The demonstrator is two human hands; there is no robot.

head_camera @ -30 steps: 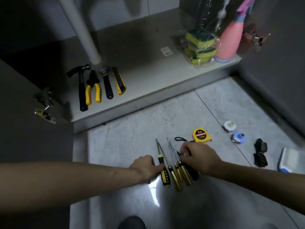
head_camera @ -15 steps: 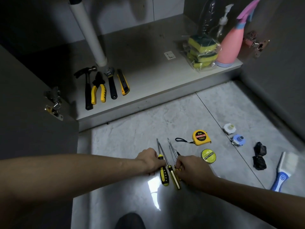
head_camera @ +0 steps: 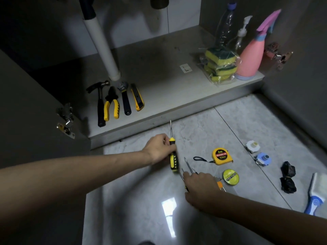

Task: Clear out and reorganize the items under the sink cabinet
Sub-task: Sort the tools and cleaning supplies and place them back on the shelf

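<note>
My left hand (head_camera: 160, 149) grips a yellow-and-black screwdriver (head_camera: 173, 160) by its handle, the shaft pointing toward the cabinet. My right hand (head_camera: 201, 186) lies on the floor over the handles of several smaller screwdrivers (head_camera: 188, 166); only their shafts stick out from under the fingers. On the cabinet floor (head_camera: 168, 89) lie a hammer (head_camera: 100, 101), yellow pliers (head_camera: 111, 106), a wrench (head_camera: 124, 98) and a utility knife (head_camera: 137, 99) in a row beside the white drain pipe (head_camera: 102, 46).
Sponges in a bag (head_camera: 220, 65), a pink spray bottle (head_camera: 251, 59), a pump bottle (head_camera: 241, 36) and a clear bottle (head_camera: 224, 27) stand at the cabinet's right. On the floor tiles lie a tape measure (head_camera: 221, 156), a green tape roll (head_camera: 231, 176), two small fittings (head_camera: 252, 145), black bags (head_camera: 287, 177) and a brush (head_camera: 316, 193).
My left hand has lifted the large screwdriver away from the group and moved it toward the cabinet. My right hand stays on the smaller screwdrivers. The view has tilted up.
</note>
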